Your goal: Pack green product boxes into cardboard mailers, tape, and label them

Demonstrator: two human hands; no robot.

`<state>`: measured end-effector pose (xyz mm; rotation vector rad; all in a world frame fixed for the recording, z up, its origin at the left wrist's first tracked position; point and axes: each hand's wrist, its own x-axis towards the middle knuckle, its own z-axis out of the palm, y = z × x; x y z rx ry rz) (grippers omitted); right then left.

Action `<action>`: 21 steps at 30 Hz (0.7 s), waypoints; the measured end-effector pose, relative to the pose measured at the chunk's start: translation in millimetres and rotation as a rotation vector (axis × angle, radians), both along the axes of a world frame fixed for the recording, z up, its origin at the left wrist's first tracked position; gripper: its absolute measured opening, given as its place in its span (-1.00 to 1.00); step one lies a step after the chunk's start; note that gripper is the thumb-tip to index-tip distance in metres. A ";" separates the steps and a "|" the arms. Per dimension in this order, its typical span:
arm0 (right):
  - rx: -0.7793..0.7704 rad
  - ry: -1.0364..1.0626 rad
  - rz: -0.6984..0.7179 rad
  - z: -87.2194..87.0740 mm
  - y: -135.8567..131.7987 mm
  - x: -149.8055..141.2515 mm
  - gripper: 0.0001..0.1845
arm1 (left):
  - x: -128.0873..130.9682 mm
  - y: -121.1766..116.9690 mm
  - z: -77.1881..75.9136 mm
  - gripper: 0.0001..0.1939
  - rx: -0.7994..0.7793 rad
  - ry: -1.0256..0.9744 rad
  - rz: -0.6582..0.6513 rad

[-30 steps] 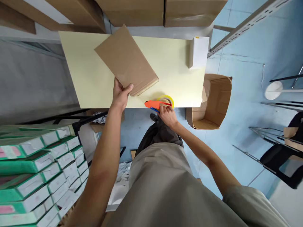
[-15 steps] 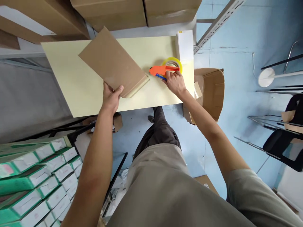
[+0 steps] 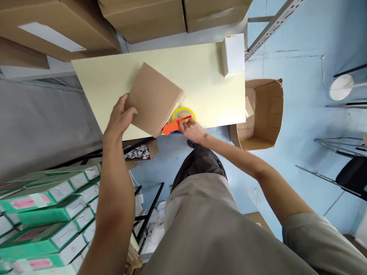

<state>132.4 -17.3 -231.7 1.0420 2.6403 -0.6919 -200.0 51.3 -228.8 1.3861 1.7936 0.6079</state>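
A flat brown cardboard box (image 3: 155,101) sits askew on the pale yellow table (image 3: 206,88). My left hand (image 3: 119,116) grips its left corner, thumb towards the near side and fingers along the far side. In my right hand (image 3: 193,130) is the handle of an orange tape dispenser (image 3: 171,126) loaded with a roll of yellow-rimmed tape (image 3: 183,111). The dispenser's head lies against the box's near right edge, by its lower corner. Whether tape has stuck to the cardboard there is too small to tell.
A white box (image 3: 234,55) stands at the table's far right corner. An open carton (image 3: 266,114) is on the floor to the right. Large cartons (image 3: 149,19) line the shelf behind the table. Green and white boxes (image 3: 57,214) are stacked at lower left.
My right hand has brought the tape dispenser left and nearer to me, up to the box's edge. The box has turned and been lowered, and my left hand has shifted to its left corner.
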 end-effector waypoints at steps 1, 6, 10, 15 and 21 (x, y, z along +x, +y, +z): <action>-0.013 0.019 0.010 2.6 -14.2 -20.8 -0.55 | 4.2 1.8 1.0 -0.53 -0.036 0.092 0.040; -0.099 0.019 -0.110 3.3 -56.9 -92.4 -0.50 | 45.8 -1.4 -4.4 -0.61 0.171 0.299 0.181; -0.107 0.045 -0.142 -3.5 -68.2 -75.2 -0.52 | 65.6 -9.6 7.0 -0.56 0.186 0.224 0.183; -0.143 -0.004 -0.166 -4.2 -82.6 29.4 -0.59 | 77.7 -9.6 35.2 -0.43 -0.023 0.405 0.114; 0.005 -0.098 -0.389 -8.9 -35.5 137.7 -0.30 | 79.3 -7.2 32.7 -0.44 -0.011 0.513 0.053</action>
